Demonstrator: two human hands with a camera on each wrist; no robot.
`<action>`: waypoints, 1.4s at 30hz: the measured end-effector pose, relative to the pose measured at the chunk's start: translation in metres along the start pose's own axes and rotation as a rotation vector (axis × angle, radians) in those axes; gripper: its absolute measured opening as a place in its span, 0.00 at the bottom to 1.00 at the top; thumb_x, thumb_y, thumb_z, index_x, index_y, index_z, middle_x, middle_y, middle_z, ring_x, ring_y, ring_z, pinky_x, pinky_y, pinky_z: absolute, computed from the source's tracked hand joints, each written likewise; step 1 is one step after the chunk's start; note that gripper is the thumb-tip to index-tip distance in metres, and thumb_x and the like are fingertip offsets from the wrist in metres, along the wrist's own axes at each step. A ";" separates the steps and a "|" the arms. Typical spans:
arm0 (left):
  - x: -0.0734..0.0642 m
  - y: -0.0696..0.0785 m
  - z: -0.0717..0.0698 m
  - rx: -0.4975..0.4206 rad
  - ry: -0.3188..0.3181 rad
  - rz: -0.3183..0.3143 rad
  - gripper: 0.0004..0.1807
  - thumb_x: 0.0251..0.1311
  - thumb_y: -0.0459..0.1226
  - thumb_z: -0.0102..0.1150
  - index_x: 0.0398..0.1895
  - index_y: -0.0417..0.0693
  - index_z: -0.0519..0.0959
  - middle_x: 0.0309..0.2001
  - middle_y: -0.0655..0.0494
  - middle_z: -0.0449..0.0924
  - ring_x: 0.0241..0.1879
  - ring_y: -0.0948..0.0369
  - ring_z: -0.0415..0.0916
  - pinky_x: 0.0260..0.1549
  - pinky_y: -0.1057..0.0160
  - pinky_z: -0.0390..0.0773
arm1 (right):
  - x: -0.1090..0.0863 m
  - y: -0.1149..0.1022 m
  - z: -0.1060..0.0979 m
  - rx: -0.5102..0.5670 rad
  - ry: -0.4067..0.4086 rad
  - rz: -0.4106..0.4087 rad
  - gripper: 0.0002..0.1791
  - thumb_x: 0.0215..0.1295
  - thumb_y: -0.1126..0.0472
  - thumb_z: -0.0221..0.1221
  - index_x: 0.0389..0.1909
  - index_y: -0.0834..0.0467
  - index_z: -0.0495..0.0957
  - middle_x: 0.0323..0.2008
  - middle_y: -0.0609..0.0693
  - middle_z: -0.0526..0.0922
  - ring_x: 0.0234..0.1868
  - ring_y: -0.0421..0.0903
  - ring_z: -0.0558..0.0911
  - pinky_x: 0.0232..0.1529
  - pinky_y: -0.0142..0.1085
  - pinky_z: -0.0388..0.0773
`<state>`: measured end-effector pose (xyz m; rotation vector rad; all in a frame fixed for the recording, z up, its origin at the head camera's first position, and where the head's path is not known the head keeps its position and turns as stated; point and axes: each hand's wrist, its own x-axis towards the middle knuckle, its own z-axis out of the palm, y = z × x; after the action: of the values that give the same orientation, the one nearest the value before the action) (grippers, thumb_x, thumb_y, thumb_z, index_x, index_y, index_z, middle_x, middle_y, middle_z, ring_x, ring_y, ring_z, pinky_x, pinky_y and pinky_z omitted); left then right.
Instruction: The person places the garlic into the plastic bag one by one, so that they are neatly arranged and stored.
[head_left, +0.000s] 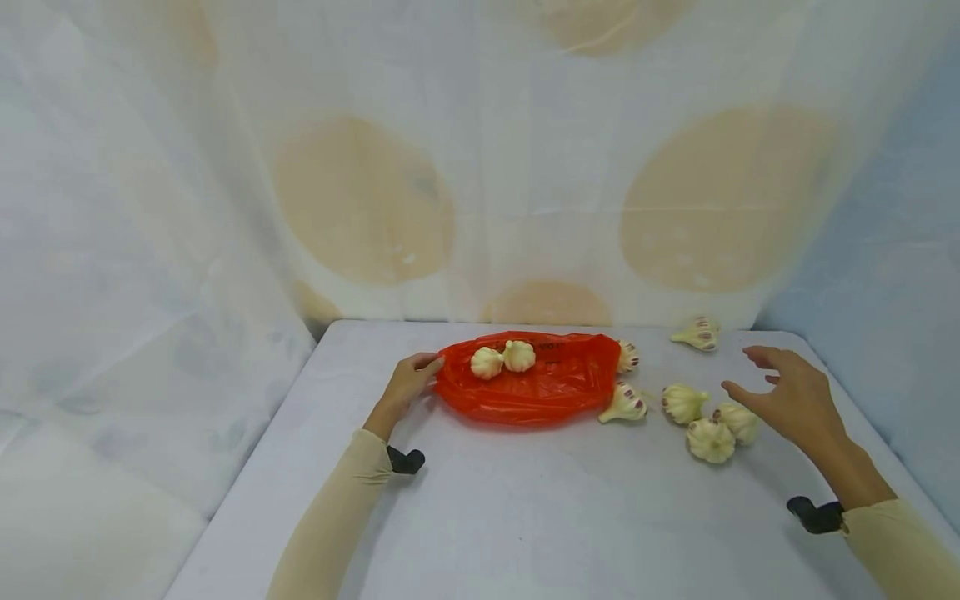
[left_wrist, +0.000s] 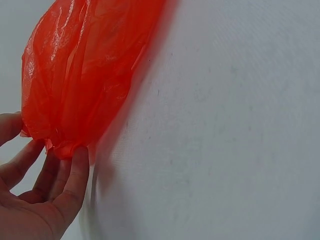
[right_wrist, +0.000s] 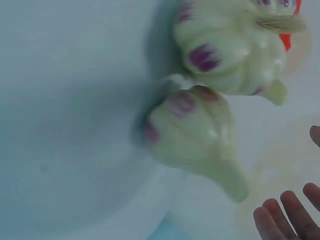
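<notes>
A red plastic bag [head_left: 555,392] lies on the table, with two garlic bulbs [head_left: 502,358] on top of it. My left hand [head_left: 408,385] grips the bag's left end; in the left wrist view the fingers [left_wrist: 77,175] are curled against the gathered plastic [left_wrist: 90,90]. Over the right side of the table, my right hand [head_left: 798,400] is apart from everything, thumb and fingers spread. Nearest to it is a cluster of three garlic bulbs [head_left: 711,440]. The right wrist view shows a purple-marked garlic bulb [right_wrist: 192,132] close up, with the fingertips [right_wrist: 262,215] at the lower right.
Two garlic bulbs [head_left: 624,403] touch or lie close to the bag's right end. Another garlic bulb [head_left: 699,333] lies near the back edge of the white table [head_left: 525,517]. Pale curtains with tan circles [head_left: 363,200] hang behind and at the sides.
</notes>
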<state>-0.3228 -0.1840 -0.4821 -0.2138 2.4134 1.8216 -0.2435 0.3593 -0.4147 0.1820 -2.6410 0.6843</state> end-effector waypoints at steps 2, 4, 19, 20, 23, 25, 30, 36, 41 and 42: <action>0.000 -0.002 0.000 -0.002 -0.002 -0.003 0.19 0.53 0.50 0.54 0.47 0.55 0.73 0.45 0.57 0.73 0.43 0.58 0.72 0.38 0.63 0.76 | -0.008 0.008 0.001 -0.006 -0.004 0.023 0.39 0.43 0.42 0.63 0.51 0.63 0.67 0.46 0.62 0.72 0.42 0.60 0.73 0.37 0.55 0.71; 0.001 -0.002 0.000 -0.007 -0.002 -0.004 0.19 0.52 0.51 0.55 0.47 0.55 0.73 0.45 0.57 0.73 0.43 0.58 0.72 0.38 0.63 0.76 | -0.014 0.015 0.003 -0.022 -0.024 0.060 0.40 0.43 0.40 0.62 0.52 0.64 0.66 0.46 0.64 0.71 0.41 0.62 0.73 0.36 0.55 0.71; 0.004 -0.004 0.003 -0.032 -0.012 -0.001 0.19 0.54 0.49 0.54 0.48 0.54 0.72 0.46 0.56 0.72 0.43 0.58 0.72 0.38 0.63 0.76 | -0.044 0.042 0.025 -0.013 -0.118 0.182 0.45 0.45 0.38 0.60 0.55 0.67 0.61 0.46 0.69 0.71 0.42 0.64 0.72 0.28 0.50 0.73; 0.004 -0.004 0.003 -0.033 -0.013 0.000 0.19 0.54 0.49 0.54 0.48 0.54 0.72 0.46 0.56 0.72 0.43 0.58 0.72 0.38 0.63 0.76 | -0.045 0.043 0.026 -0.013 -0.121 0.183 0.44 0.45 0.38 0.60 0.54 0.67 0.61 0.45 0.69 0.71 0.42 0.64 0.72 0.27 0.49 0.73; 0.005 -0.004 0.003 -0.036 -0.009 0.004 0.19 0.54 0.48 0.54 0.48 0.54 0.72 0.46 0.56 0.72 0.44 0.57 0.72 0.38 0.63 0.76 | -0.045 0.045 0.028 -0.005 -0.118 0.177 0.41 0.45 0.39 0.60 0.51 0.66 0.66 0.42 0.70 0.74 0.40 0.64 0.74 0.22 0.44 0.72; 0.005 -0.003 0.003 -0.035 -0.001 0.001 0.18 0.54 0.49 0.54 0.48 0.55 0.72 0.45 0.56 0.72 0.43 0.57 0.72 0.37 0.63 0.76 | -0.045 0.046 0.029 0.003 -0.115 0.163 0.37 0.45 0.40 0.61 0.48 0.65 0.69 0.39 0.70 0.75 0.38 0.64 0.75 0.19 0.41 0.72; 0.006 -0.004 0.003 -0.020 0.002 -0.007 0.19 0.54 0.49 0.53 0.48 0.55 0.71 0.45 0.56 0.72 0.43 0.57 0.71 0.37 0.63 0.76 | -0.045 0.046 0.031 0.020 -0.126 0.149 0.33 0.44 0.41 0.62 0.44 0.63 0.72 0.36 0.69 0.76 0.37 0.64 0.75 0.17 0.37 0.71; 0.006 -0.007 0.003 -0.014 0.005 -0.013 0.20 0.54 0.51 0.53 0.49 0.56 0.71 0.45 0.57 0.71 0.44 0.58 0.71 0.38 0.63 0.76 | -0.046 0.049 0.034 0.020 -0.136 0.153 0.35 0.42 0.40 0.63 0.44 0.63 0.72 0.36 0.69 0.77 0.36 0.64 0.75 0.17 0.37 0.70; 0.006 -0.006 0.003 -0.017 0.002 -0.007 0.20 0.54 0.50 0.54 0.49 0.55 0.71 0.46 0.57 0.71 0.44 0.59 0.71 0.38 0.63 0.76 | -0.045 0.050 0.035 0.013 -0.164 0.173 0.38 0.40 0.38 0.63 0.45 0.63 0.70 0.37 0.70 0.76 0.37 0.64 0.75 0.17 0.36 0.70; 0.006 -0.006 0.003 -0.020 0.004 0.000 0.20 0.54 0.50 0.54 0.49 0.55 0.71 0.45 0.56 0.72 0.44 0.58 0.72 0.38 0.63 0.76 | -0.044 0.050 0.036 0.012 -0.166 0.176 0.39 0.40 0.38 0.63 0.46 0.63 0.70 0.36 0.70 0.76 0.36 0.64 0.74 0.17 0.36 0.70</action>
<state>-0.3279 -0.1828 -0.4895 -0.2190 2.3984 1.8478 -0.2268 0.3868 -0.4835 0.0099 -2.8363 0.7723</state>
